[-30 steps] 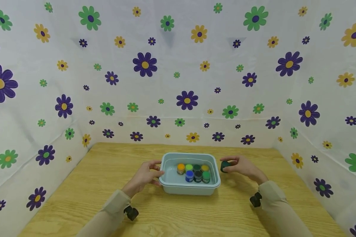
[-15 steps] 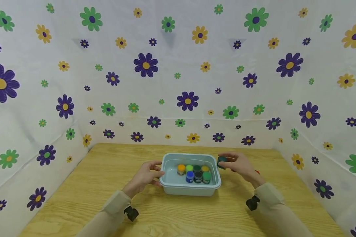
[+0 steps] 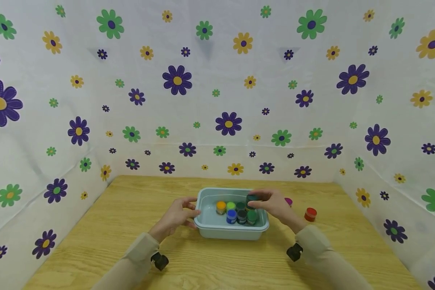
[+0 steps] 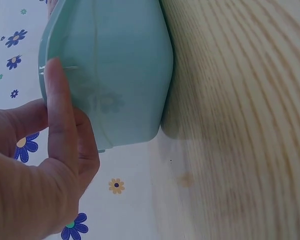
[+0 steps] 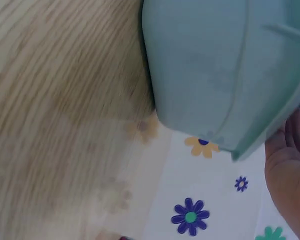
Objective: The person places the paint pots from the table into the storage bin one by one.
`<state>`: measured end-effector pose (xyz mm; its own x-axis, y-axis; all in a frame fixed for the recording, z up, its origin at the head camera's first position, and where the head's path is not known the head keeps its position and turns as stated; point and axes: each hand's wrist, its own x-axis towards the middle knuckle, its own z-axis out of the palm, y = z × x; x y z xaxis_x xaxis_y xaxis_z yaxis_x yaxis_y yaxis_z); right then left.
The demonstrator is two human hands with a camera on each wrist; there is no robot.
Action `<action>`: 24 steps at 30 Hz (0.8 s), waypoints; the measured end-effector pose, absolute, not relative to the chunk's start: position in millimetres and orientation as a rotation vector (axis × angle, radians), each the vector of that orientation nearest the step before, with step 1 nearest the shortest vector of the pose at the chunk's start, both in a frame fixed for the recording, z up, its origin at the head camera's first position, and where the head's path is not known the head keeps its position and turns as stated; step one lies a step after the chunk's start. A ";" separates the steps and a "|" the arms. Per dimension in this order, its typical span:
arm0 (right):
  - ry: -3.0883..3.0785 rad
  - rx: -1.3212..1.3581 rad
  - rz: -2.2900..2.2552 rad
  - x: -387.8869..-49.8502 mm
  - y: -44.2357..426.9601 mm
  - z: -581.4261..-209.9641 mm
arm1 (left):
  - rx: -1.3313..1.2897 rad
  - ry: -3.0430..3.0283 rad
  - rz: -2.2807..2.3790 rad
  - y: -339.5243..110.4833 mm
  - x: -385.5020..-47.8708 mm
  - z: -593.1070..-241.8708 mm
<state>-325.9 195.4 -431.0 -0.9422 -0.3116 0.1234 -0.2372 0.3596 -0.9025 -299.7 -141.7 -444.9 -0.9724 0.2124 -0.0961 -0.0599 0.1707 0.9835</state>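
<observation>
A light blue plastic tub (image 3: 232, 233) stands on the table with several small paint jars inside. They include an orange one (image 3: 221, 207), a blue one (image 3: 231, 216), a black one (image 3: 241, 216) and a green one (image 3: 252, 217). At the tub's left end my left hand (image 3: 175, 218) grips the rim; in the left wrist view its fingers (image 4: 60, 110) lie along the outer wall. Over the tub's right part, my right hand (image 3: 274, 204) holds a dark teal paint jar (image 3: 251, 200) between thumb and fingers. That hand and jar partly cover the yellow-lidded jar.
Right of the tub, a red paint jar (image 3: 310, 214) stands on the wooden table (image 3: 217, 266). A magenta-lidded jar (image 3: 288, 201) shows partly behind my right hand. Flower-printed white sheeting (image 3: 217, 100) encloses the table at the back and sides.
My right hand has carried the dark teal jar leftward from beside the tub to over it. This uncovers the red and magenta jars. My left hand has stayed at the rim.
</observation>
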 end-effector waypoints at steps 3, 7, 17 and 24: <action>2.581 -0.551 -1.622 -323.6 181.9 -431.5 | 0.163 2.221 1.893 -143.8 -299.2 -446.1; 2.587 -0.609 -1.571 -321.9 165.0 -433.6 | 0.170 2.206 1.889 -146.8 -297.8 -446.7; 2.638 -0.667 -1.457 -320.0 137.1 -428.4 | 0.189 2.177 1.895 -145.6 -301.5 -445.5; 2.669 -0.679 -1.375 -321.1 116.1 -432.5 | 0.186 2.170 1.897 -145.3 -299.2 -446.1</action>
<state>-321.1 116.1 -432.5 -0.9007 -0.4107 0.1421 -0.3540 0.5038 -0.7879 -299.2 -145.3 -446.1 -0.9600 0.2598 -0.1049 -0.0693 0.1427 0.9873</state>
